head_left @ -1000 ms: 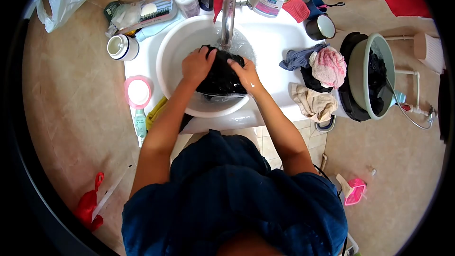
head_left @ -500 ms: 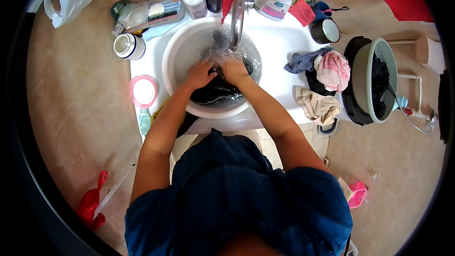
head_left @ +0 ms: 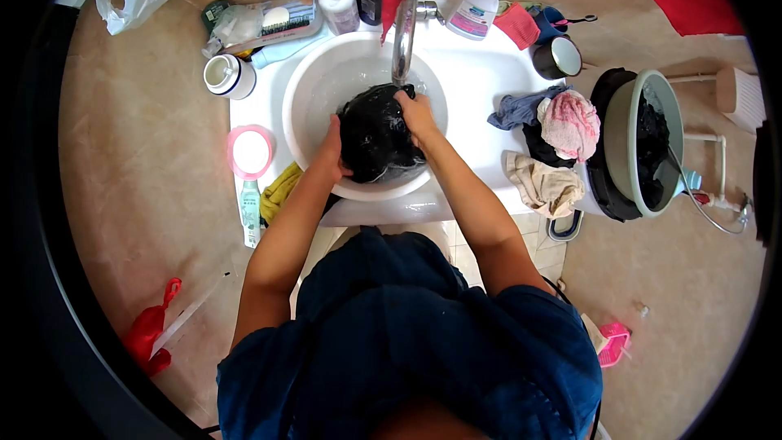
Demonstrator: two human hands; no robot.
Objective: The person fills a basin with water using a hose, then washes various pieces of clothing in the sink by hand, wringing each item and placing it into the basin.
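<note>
A wet black cloth [head_left: 375, 134], bunched into a rounded mass, is in the white basin [head_left: 293, 110] under the metal faucet [head_left: 405, 24]. My left hand [head_left: 333, 153] grips its left side, with some fingers hidden behind the fabric. On the upper right, my right hand [head_left: 416, 116] is closed around a fold close below the spout. Water surrounds the cloth in the basin. What kind of garment it is cannot be made out.
Crumpled cloths [head_left: 570, 126] lie on the counter at right, beside a grey-green tub [head_left: 619, 143] holding dark fabric. A pump bottle [head_left: 338, 4], a white bottle [head_left: 477, 8] and a dark mug [head_left: 558, 57] line the back. A white jar [head_left: 228, 76] stands at left.
Both hands have come up out of the splashing water and moved apart to the cloth's sides. The black cloth is now raised and bunched between them. The splashing under the spout has stopped.
</note>
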